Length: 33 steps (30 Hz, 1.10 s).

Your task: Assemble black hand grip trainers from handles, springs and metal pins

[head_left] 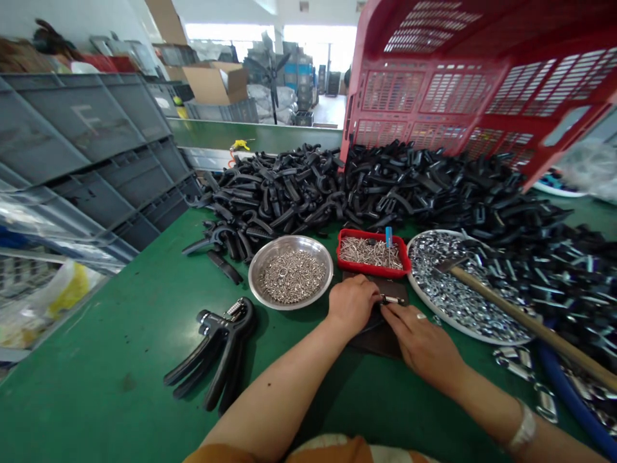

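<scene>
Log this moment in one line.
left grip: at spring | right grip: at spring | hold details: hidden | beneath: dark pad | nearby: black sprung handles on green table

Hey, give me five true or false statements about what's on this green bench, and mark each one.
1. The left hand and right hand are close together beside a metal spring. True.
2. The steel bowl sits right of the red tray. False: it sits left.
3. A blue-topped item stands in the red tray. True.
4. A ring is on the left hand. False: the right.
5. The hammer has a wooden handle. True.
</scene>
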Available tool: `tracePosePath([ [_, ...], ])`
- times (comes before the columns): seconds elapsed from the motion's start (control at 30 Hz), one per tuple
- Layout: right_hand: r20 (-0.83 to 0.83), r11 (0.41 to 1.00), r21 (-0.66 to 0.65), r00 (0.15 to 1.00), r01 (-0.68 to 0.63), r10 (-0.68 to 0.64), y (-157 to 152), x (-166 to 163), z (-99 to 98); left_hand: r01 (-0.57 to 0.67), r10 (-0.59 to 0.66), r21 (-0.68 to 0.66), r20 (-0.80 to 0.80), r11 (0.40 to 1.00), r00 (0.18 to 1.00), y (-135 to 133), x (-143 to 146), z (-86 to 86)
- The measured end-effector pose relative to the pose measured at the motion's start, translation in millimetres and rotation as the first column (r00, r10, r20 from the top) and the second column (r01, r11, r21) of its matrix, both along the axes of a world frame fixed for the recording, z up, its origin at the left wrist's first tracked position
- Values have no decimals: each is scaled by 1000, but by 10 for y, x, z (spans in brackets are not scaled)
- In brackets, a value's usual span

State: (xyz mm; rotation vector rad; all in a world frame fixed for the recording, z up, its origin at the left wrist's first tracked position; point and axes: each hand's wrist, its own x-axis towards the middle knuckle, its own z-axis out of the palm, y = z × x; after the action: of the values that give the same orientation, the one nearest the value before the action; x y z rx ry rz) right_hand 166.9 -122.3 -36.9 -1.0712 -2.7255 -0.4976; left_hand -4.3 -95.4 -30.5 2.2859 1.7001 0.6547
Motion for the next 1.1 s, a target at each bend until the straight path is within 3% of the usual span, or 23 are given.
tracePosePath([
  [0.27, -121, 983, -181, 991, 28, -51, -53, 156, -89, 140, -140, 25, -6, 990, 990, 79, -61, -40],
  [0.53, -182, 972, -232, 981, 29, -73, -46, 205, -149, 147, -143, 33, -114, 989, 983, 71, 21, 15],
  [0.87, -233, 972, -236, 970, 12, -69, -39, 218, -179, 210, -191, 14, -362, 978, 912, -6, 134, 85],
  [1.1, -242, 972, -234, 968, 6, -64, -44, 227, -179, 289, -284, -20, -257, 957, 924, 66, 39, 54],
])
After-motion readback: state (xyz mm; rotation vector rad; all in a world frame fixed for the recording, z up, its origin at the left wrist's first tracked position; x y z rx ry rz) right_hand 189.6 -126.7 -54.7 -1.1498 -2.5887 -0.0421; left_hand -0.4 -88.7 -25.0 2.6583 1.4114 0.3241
